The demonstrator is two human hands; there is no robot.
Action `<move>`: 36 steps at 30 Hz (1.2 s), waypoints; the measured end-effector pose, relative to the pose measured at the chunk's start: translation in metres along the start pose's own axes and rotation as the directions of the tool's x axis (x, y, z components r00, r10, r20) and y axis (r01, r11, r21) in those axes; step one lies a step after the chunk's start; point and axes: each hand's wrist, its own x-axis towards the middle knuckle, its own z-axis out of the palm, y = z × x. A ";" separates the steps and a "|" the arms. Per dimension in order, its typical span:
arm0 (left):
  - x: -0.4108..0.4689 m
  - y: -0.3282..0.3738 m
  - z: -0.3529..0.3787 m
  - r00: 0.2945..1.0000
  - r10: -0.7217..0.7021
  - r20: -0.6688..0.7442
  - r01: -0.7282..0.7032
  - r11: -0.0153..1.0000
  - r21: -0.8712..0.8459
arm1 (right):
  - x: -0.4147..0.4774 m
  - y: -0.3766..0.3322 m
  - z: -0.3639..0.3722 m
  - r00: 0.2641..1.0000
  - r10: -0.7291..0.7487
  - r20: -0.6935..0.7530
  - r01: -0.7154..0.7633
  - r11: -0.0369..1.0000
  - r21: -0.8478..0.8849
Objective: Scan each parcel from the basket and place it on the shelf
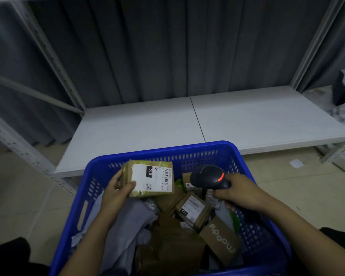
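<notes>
Grey curtain (157,46) hangs behind white shelf (247,120); blue basket (245,162) in front.

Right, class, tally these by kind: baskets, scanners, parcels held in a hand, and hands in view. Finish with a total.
blue basket: 1
black scanner: 1
held parcel: 1
hands: 2, the left hand and the right hand
Total: 5
</notes>
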 end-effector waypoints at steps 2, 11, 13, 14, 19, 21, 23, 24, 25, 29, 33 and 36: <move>0.001 0.003 -0.008 1.000 0.003 0.008 -0.003 1.000 -0.003 | 0.004 0.002 0.002 0.998 -0.063 0.002 0.063 0.987 -0.147; -0.001 0.009 -0.020 0.992 0.024 0.123 -0.037 0.994 0.101 | 0.017 0.009 0.009 0.980 -0.146 0.139 0.184 0.928 -0.324; -0.002 0.009 -0.020 0.991 0.021 0.132 -0.034 0.995 0.098 | 0.018 0.009 0.009 0.978 -0.152 0.143 0.191 0.929 -0.317; -0.003 0.008 -0.020 0.991 0.019 0.133 -0.032 0.995 0.098 | 0.018 0.010 0.009 0.976 -0.160 0.146 0.199 0.929 -0.313; -0.005 0.010 -0.019 0.994 -0.002 0.111 -0.007 0.997 0.081 | 0.019 0.012 0.009 0.975 -0.155 0.161 0.198 0.931 -0.306; -0.006 0.013 -0.019 0.996 -0.007 0.090 0.000 0.997 0.072 | 0.018 0.012 0.008 0.976 -0.142 0.162 0.187 0.933 -0.308; -0.007 0.016 -0.019 0.996 -0.011 0.083 0.006 0.998 0.059 | 0.017 0.011 0.007 0.979 -0.134 0.151 0.173 0.941 -0.292; -0.008 0.018 -0.018 0.997 -0.012 0.082 0.008 0.999 0.050 | 0.016 0.009 0.006 0.981 -0.133 0.138 0.167 0.946 -0.279; -0.010 0.022 -0.017 0.997 -0.012 0.081 0.008 0.999 0.039 | 0.014 0.007 0.005 0.984 -0.134 0.114 0.160 0.951 -0.263; -0.017 0.042 -0.012 0.997 -0.014 0.081 0.017 0.999 -0.037 | 0.001 -0.002 0.000 0.986 -0.159 -0.043 0.151 0.978 -0.145; -0.028 0.076 -0.003 0.992 0.020 0.126 -0.001 0.990 -0.144 | -0.013 -0.012 -0.002 0.969 -0.144 -0.202 0.166 0.981 0.096; -0.044 0.114 0.007 0.978 0.096 0.183 -0.063 0.982 -0.179 | -0.024 -0.030 -0.005 0.944 -0.134 -0.301 0.219 0.938 0.270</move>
